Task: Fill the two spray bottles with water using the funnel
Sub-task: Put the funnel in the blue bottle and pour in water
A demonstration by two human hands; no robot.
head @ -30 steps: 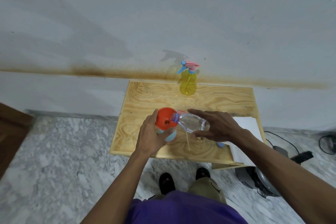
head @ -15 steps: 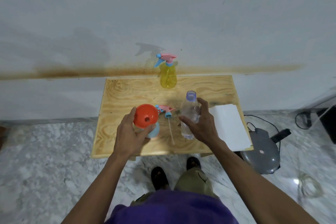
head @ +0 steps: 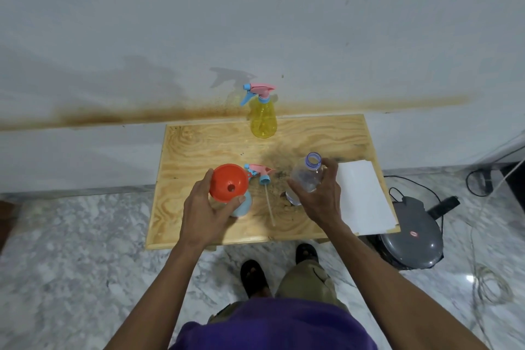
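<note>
A: Sitting in the mouth of the light blue spray bottle [head: 242, 204], the orange funnel [head: 229, 182] was gripped at its rim by the left hand [head: 205, 209], thumb near side, fingers far side.

B: And the water?

A: The clear water bottle [head: 306, 176], uncapped, was held upright in the right hand [head: 319, 197], fingers curled round its body. Between the two hands lay the loose spray head [head: 260, 173], its dip tube pointing toward the person. Far beyond the hands, at the back of the wooden table [head: 199, 150], stood the yellow spray bottle [head: 262, 119] with its trigger on. Just right of the right hand lay a white sheet [head: 363, 196].

B: What could have gone wrong?

A: I judged the funnel-topped bottle top-heavy; loosening the left hand could have tipped it. A hasty pour could have overflowed the funnel, wetting the sheet.

B: Any change from a second earlier?

A: Yes. Then the clear bottle lay tilted with its mouth at the funnel; now it was upright, away to the right. The left hand's grip had stayed.
</note>
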